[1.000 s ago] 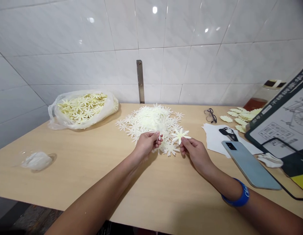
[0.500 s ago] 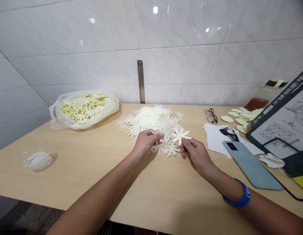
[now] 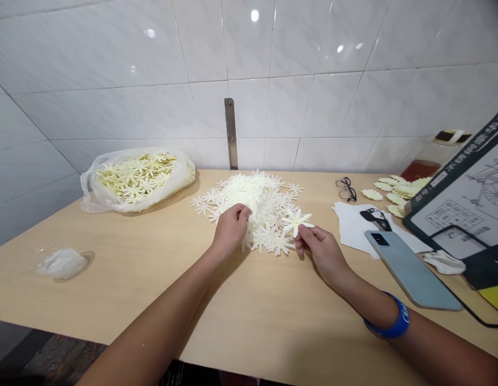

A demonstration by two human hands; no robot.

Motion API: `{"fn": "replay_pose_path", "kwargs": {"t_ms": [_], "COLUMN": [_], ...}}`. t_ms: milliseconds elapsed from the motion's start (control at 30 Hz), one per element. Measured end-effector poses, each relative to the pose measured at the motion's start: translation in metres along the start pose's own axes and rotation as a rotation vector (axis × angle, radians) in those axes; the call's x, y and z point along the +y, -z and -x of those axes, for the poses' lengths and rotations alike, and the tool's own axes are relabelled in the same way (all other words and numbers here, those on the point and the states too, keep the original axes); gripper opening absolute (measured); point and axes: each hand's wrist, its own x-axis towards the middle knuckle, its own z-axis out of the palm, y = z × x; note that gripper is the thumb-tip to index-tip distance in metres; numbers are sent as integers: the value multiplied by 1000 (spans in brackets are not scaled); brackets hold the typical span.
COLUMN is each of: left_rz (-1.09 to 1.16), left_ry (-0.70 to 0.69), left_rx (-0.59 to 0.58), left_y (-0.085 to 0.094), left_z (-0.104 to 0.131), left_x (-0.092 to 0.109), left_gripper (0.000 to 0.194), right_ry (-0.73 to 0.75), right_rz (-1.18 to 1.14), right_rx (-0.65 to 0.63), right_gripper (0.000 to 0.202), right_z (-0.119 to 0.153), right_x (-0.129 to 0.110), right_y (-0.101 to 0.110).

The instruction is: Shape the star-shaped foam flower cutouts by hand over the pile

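Note:
A loose heap of white, flower-shaped petal cutouts (image 3: 269, 206) lies in the middle of the table. My left hand (image 3: 232, 229) is at the heap's near left side, thumb and fingers closed in a pinch; what is between the tips, if anything, I cannot make out. Between the thumb and fingers of my right hand (image 3: 322, 252) is one pale yellow-white flower cutout (image 3: 296, 221), held by a petal at the heap's right edge. Its long petals spread out flat, facing up.
At the back left, a plastic bag (image 3: 154, 203) holds many yellowish flower cutouts. A clear-wrapped white lump (image 3: 64, 264) lies front left. On the right are glasses (image 3: 346, 190), white paper (image 3: 351, 230), a phone (image 3: 414, 273), leaf-shaped pieces (image 3: 396, 187), a jar (image 3: 430, 158) and a printed box (image 3: 470, 187).
My left hand has moved left and slightly back, away from the right hand, to the heap's left part. My right hand still holds the flower cutout in nearly the same place.

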Motion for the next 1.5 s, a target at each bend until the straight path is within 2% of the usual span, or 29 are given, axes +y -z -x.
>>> {"fn": "replay_pose_path", "kwargs": {"t_ms": [100, 200, 300, 367, 433, 467, 567, 667, 733, 800, 967, 1200, 1500], "left_rz": [40, 28, -72, -169, -217, -205, -64, 14, 24, 31, 86, 240, 409], "left_ry": [2, 65, 55, -45, -214, -304, -480, -533, -558, -569, -472, -173, 78], "left_rx": [-13, -19, -5, 80, 145, 134, -94, -293, -358, -373, -357, -372, -321], "left_y": [1, 1, 1, 1, 0, -1, -5, -11, -14, -15, -16, -23, -21], "left_z": [1, 1, 0, 0, 2, 4, 13, 21, 24, 24, 24, 29, 19], "left_x": [3, 1, -5, -7, -4, -1, 11, 18, 18, 17, 17, 21, 19], "left_gripper": [28, 35, 27, 13, 20, 22, 22, 21, 21, 21, 19, 16, 14], "right_ry": [8, 6, -11, -20, -32, -37, -43, -34, -28, -27, -13, 37, 17], "right_rz": [7, 13, 13, 20, 30, 35, 30, 6, 7, 15, 10, 56, 62], "right_rx": [-18, -21, -25, -34, -52, -66, -127, -184, -207, -221, -263, -325, -300], "right_gripper": [43, 43, 44, 45, 46, 46, 46, 45, 44, 44, 44, 38, 33], "right_z": [0, 0, 0, 1, 2, 2, 2, 2, 2, 2, 4, 6, 6], "right_x": [1, 3, 2, 1, -2, -2, -2, 2, 5, 6, 3, 0, 1], "right_y": [1, 1, 1, 0, -1, -2, -3, -3, -3, -2, -3, -3, -2]}}
